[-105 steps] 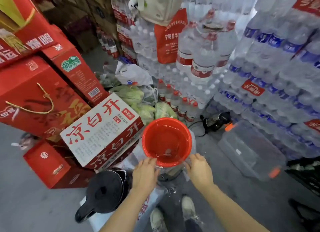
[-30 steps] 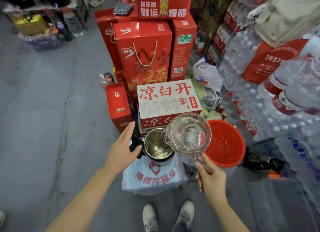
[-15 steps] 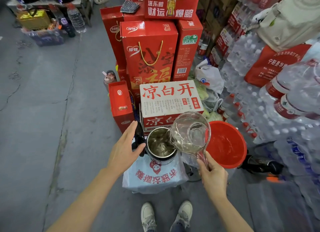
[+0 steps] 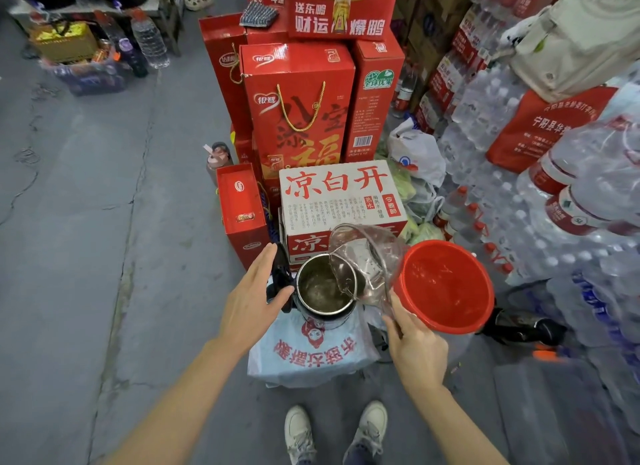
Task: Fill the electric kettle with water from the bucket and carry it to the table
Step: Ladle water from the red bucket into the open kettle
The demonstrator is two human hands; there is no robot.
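The steel electric kettle (image 4: 323, 291) stands with its black lid flipped up, on a pale blue printed bag (image 4: 311, 353). My left hand (image 4: 252, 298) rests against the raised lid and black handle, fingers stretched out. My right hand (image 4: 414, 346) grips the handle of a clear plastic scoop (image 4: 363, 256), which is tipped over the kettle's mouth, and a thin stream of water runs into it. The red bucket (image 4: 446, 288) stands just right of the kettle, with water in its bottom.
A white and red carton (image 4: 339, 194) and tall red gift boxes (image 4: 298, 107) stand behind the kettle. Stacked packs of bottled water (image 4: 540, 201) fill the right side. A black object (image 4: 519, 326) lies behind the bucket. Grey concrete floor (image 4: 86, 222) stretches left; my shoes (image 4: 332, 433) are below.
The scoop has tilted further over the kettle and water now pours from it. My left hand still holds the lid up. Earlier, both hands were at the bucket's rim.
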